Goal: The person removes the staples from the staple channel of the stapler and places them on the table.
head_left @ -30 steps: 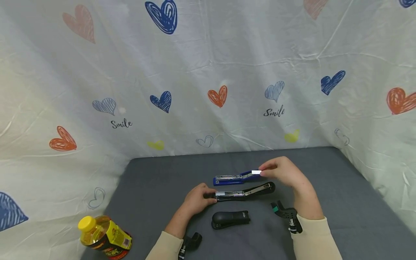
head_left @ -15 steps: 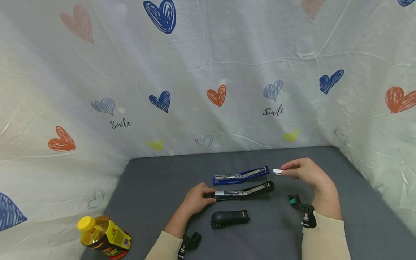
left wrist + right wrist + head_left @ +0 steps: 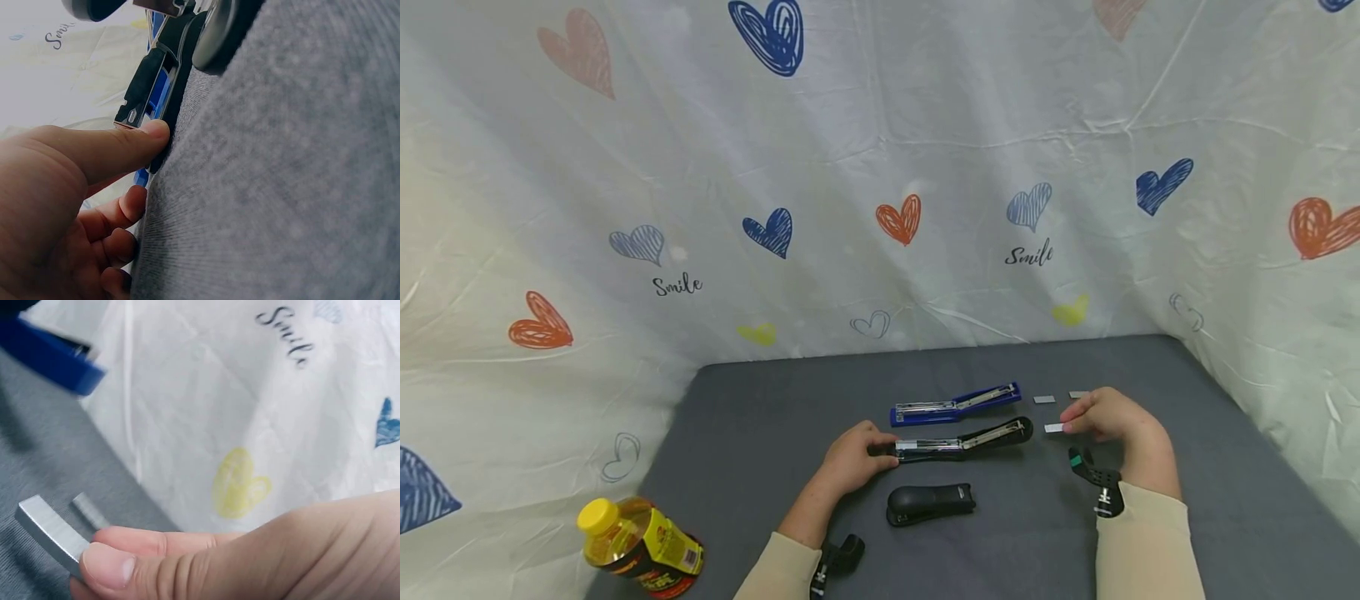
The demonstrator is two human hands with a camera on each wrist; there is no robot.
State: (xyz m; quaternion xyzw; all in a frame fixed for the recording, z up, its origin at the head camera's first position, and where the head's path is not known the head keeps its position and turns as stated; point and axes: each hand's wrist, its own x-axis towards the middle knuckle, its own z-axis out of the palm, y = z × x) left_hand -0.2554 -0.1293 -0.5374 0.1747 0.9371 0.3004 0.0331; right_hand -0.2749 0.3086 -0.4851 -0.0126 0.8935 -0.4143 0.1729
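Observation:
My left hand (image 3: 853, 460) grips the left end of an opened black stapler (image 3: 962, 445), thumb along its side in the left wrist view. A strip of staples shows in that stapler's tray. My right hand (image 3: 1108, 417) pinches a silver staple strip (image 3: 53, 534) between thumb and fingertips, just right of the black stapler's raised end. On the cloth near the right fingers lie two more strips, one staple strip (image 3: 1043, 400) to their left and another staple strip (image 3: 1078, 394) partly behind them. Beyond the black stapler sits an opened blue stapler (image 3: 955, 406).
A closed black stapler (image 3: 929, 504) lies in front of the opened one. At the front left stands a yellow-capped bottle (image 3: 643, 546). The grey cloth-covered table (image 3: 775, 408) ends at a white curtain (image 3: 820, 150) printed with hearts.
My right hand has moved right, away from the blue stapler, then slightly toward me, holding a staple strip. Another strip now lies by the blue stapler's end. My left hand stays put.

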